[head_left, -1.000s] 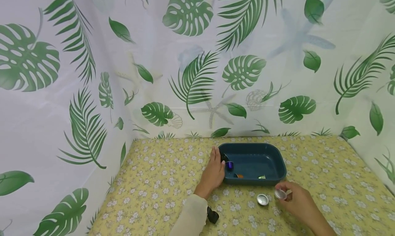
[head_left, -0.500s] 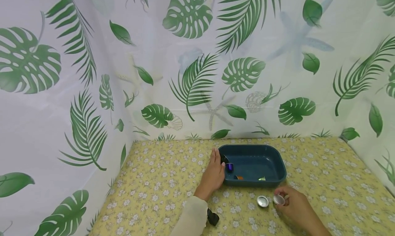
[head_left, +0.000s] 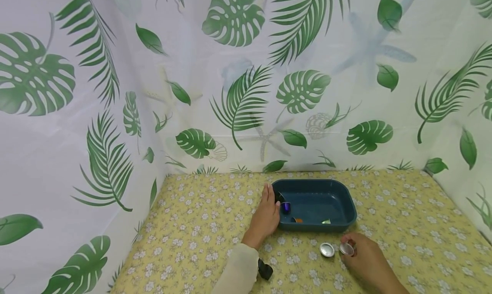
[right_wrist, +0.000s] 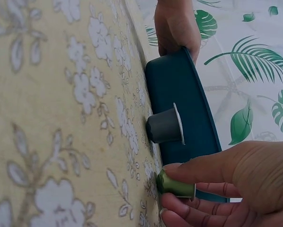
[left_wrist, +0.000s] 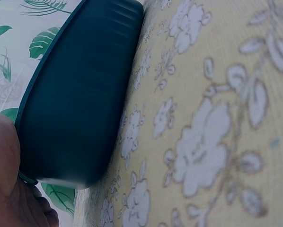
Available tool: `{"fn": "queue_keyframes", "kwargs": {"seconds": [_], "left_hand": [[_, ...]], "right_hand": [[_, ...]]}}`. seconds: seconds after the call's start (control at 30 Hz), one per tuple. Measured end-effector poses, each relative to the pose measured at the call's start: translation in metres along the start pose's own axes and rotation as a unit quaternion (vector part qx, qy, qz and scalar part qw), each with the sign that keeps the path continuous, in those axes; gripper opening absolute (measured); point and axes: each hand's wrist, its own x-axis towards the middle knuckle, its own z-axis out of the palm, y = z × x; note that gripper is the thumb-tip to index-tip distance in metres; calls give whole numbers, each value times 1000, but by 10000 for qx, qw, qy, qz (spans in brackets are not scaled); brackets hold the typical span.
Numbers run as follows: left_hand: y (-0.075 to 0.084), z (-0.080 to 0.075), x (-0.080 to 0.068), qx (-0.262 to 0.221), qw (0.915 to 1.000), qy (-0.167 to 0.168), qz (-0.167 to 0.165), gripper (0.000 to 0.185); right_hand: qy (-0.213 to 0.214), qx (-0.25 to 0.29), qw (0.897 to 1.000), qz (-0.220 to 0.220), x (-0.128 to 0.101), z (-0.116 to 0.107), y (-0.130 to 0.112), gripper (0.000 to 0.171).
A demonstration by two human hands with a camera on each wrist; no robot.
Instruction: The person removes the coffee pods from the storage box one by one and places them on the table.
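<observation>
My right hand [head_left: 367,257] pinches a green coffee capsule [right_wrist: 178,185] between thumb and fingers, silver lid upward, just in front of the basin. Its narrow end is at or very near the tablecloth; contact is unclear. Beside it, to the left, a grey coffee capsule [right_wrist: 164,126] stands on the cloth with its silver lid up. My left hand [head_left: 264,215] grips the left end of the dark blue basin [head_left: 347,226], thumb at the rim and fingers along the outer wall. Inside lie a purple capsule [head_left: 285,207], an orange one [head_left: 298,220] and a light green one [head_left: 326,221].
A dark item [head_left: 279,196] in the basin's left end is partly hidden. Yellow floral cloth [head_left: 203,243] covers the table. Leaf-printed sheets [head_left: 246,114] rise behind and on both sides. A black strap piece [head_left: 265,269] shows by my left sleeve [head_left: 240,268].
My right hand has brought the green capsule slightly down and left, closer to the grey capsule. My left hand stays on the basin.
</observation>
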Motion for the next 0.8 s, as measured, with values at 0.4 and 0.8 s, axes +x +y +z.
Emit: {"fn": "queue_keyframes", "kwargs": {"seconds": [0.4,0.8], "left_hand": [[0,-1,1,-25,10000,8,-5,61],[-1,0,1,1,10000,23,66,61]], "right_hand": [[-27,-30,10000,40,-1,-2,-1,38],[-497,-62,9981,360,-2,-24,-6,50]]}}
